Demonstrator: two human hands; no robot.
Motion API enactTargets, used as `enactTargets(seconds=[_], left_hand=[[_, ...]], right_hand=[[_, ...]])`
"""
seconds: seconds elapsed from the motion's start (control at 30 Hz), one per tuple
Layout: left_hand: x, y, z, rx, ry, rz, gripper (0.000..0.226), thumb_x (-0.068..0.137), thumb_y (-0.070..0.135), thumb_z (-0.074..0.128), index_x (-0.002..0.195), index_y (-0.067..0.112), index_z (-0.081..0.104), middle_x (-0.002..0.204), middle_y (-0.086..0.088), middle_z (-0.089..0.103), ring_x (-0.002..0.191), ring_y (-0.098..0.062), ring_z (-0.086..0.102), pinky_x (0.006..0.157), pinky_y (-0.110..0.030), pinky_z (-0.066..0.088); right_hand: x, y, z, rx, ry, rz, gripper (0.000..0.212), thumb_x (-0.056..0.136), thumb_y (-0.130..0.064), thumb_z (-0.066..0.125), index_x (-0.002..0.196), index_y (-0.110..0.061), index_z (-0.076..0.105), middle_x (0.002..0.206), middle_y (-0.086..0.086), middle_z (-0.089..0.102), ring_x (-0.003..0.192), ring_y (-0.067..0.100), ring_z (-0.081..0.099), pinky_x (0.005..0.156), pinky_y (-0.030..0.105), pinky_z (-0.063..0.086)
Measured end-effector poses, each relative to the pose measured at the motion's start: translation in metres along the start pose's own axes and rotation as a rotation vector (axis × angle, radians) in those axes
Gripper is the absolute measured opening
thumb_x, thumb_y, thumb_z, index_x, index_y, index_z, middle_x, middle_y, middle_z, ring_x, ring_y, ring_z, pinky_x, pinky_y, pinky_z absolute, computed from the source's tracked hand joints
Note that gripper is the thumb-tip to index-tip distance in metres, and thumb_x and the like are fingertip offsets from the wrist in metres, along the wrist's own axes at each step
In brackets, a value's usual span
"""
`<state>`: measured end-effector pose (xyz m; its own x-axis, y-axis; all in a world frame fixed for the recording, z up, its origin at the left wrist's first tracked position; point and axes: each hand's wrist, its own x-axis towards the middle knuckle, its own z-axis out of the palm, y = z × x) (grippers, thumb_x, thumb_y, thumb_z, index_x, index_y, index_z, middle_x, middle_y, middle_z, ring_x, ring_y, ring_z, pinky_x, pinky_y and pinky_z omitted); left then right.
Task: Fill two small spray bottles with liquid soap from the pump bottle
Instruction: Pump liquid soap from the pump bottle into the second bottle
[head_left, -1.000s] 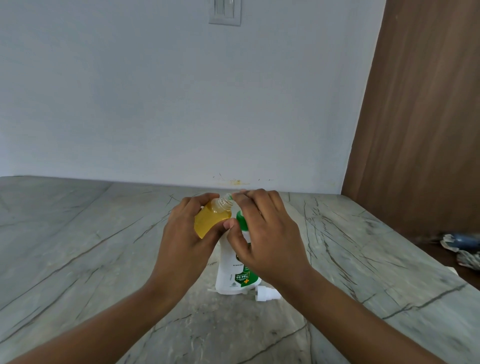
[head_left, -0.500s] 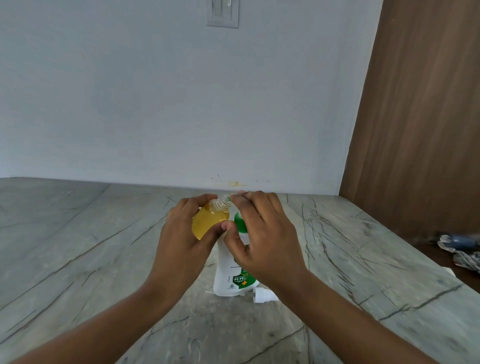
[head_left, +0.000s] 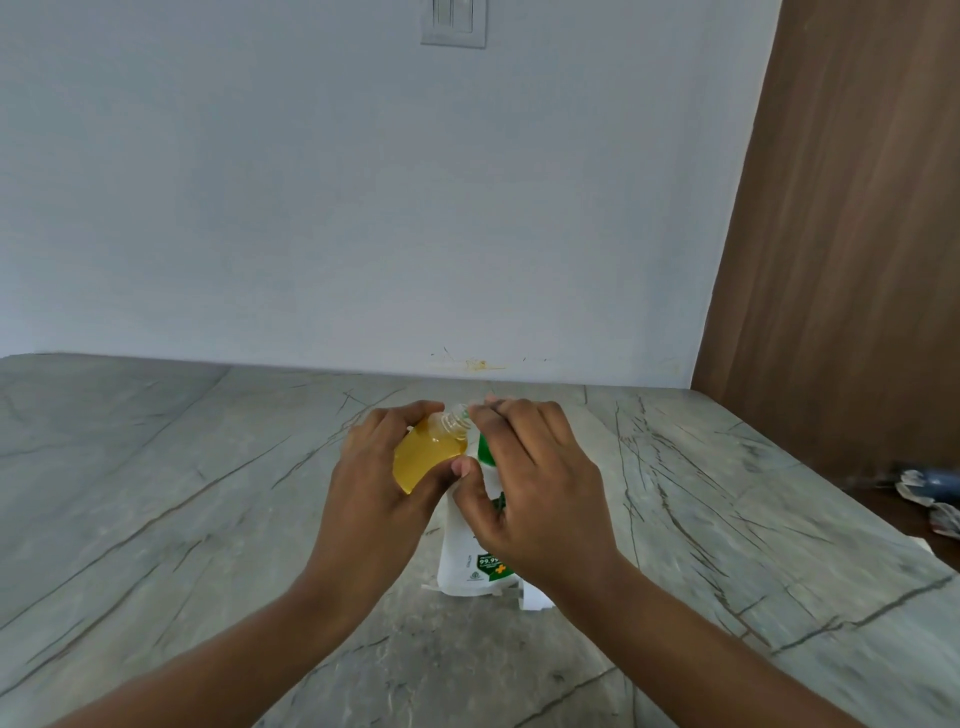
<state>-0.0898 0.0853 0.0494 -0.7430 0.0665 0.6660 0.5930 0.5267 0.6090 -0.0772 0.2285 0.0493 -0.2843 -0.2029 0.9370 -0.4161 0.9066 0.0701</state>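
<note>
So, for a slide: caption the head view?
Left hand holds an uncapped spray bottle of yellow liquid; right hand over the pump bottle.

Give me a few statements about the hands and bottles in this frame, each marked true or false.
1. The left hand holds a small bottle of yellow liquid. True.
2. The small bottle has its cap on. False: its threaded neck is bare and open.
3. The pump bottle lies on its side on the counter. False: it stands upright.
4. The right hand covers the pump bottle's top. True.
</note>
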Motion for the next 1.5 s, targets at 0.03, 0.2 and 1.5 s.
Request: enactTargets(seconds=[0.03, 0.2, 1.5], left_hand=[[0.0, 0.0, 0.0, 0.002, -0.001, -0.001, 0.043, 0.076, 0.039, 0.063, 0.117, 0.031, 0.055, 0.105, 0.016, 0.054, 0.1, -0.009, 0.051, 0.076, -0.017, 0.039], [0.001, 0.002, -0.001, 0.001, 0.003, 0.004, 0.042, 0.078, 0.033, 0.066, 0.118, 0.03, 0.055, 0.104, 0.018, 0.054, 0.1, -0.01, 0.051, 0.076, -0.016, 0.038], [0.004, 0.007, -0.003, -0.036, 0.023, -0.003, 0.051, 0.072, 0.052, 0.056, 0.117, 0.029, 0.054, 0.107, 0.013, 0.057, 0.101, -0.01, 0.053, 0.078, -0.023, 0.043]], right_hand=[[0.0, 0.0, 0.0, 0.001, 0.0, -0.003, 0.034, 0.083, -0.027, 0.053, 0.102, -0.003, 0.068, 0.096, 0.007, 0.065, 0.091, 0.017, 0.052, 0.066, 0.02, 0.046], [0.002, 0.002, -0.001, 0.014, -0.012, -0.014, 0.036, 0.083, -0.028, 0.054, 0.105, -0.001, 0.067, 0.096, 0.008, 0.064, 0.092, 0.016, 0.051, 0.065, 0.021, 0.047], [0.006, 0.002, -0.004, 0.021, 0.001, 0.02, 0.035, 0.084, -0.026, 0.052, 0.106, -0.003, 0.067, 0.099, 0.008, 0.064, 0.096, 0.017, 0.051, 0.065, 0.02, 0.048]])
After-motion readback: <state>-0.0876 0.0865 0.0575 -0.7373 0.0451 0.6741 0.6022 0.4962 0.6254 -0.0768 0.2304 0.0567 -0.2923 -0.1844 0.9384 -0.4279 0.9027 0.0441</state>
